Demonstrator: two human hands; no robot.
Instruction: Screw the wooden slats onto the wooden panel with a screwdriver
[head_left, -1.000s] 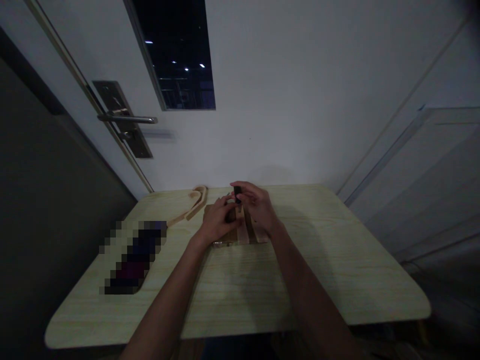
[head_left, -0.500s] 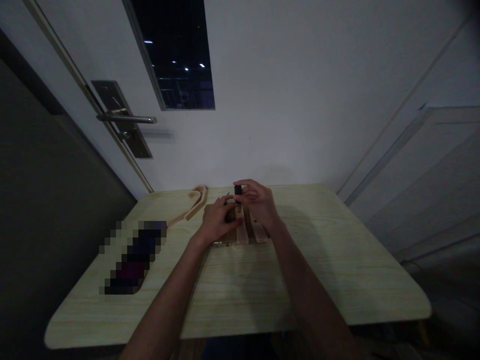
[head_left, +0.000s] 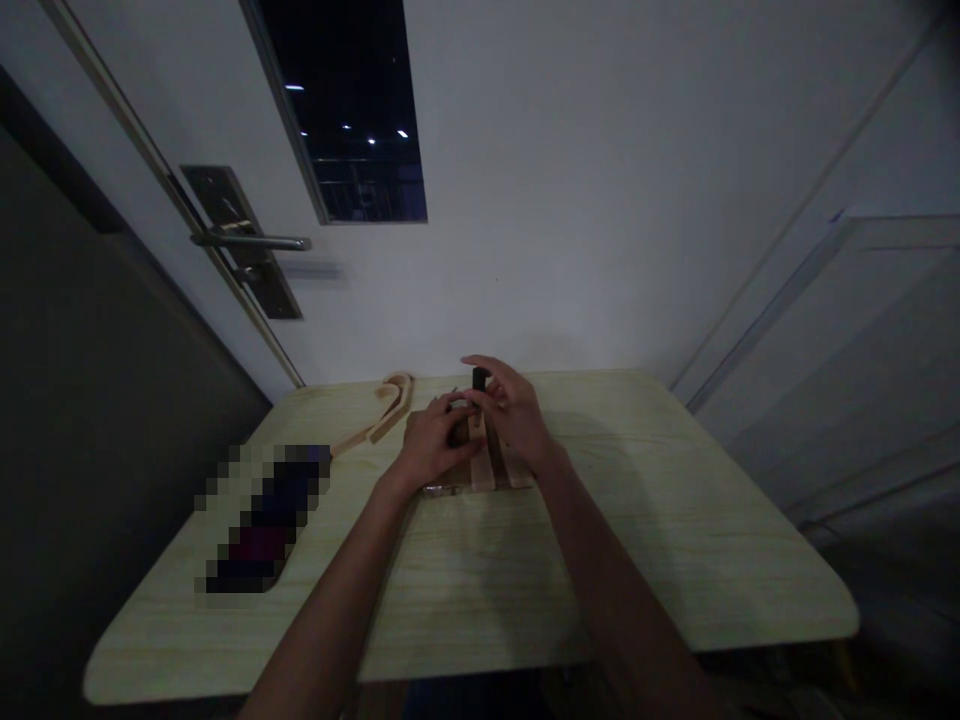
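Observation:
A flat brown package (head_left: 448,480) crossed by paler lengthwise strips lies in the middle of the table under my hands. My left hand (head_left: 435,440) presses on its left part, with thumb and fingers curved around its top. A short black-handled tool (head_left: 479,378) stands upright over one pale strip. My right hand (head_left: 517,415) holds the tool between thumb and fingers, with the index finger stretched out above its top. My fingers partly hide the tool's lower end. A thin dark piece sticks up behind my left fingertips, too small to name.
A curved pale wooden piece (head_left: 390,405) with a long stem lies at the back left of the table (head_left: 675,540). In front of it is a blurred-out dark flat object (head_left: 270,525). A white door with a metal handle (head_left: 255,242) stands against the table's far edge.
My right index finger has lifted and straightened above the black-handled tool, and the right hand has shifted slightly. My left hand stays on the package. The view has tilted a little.

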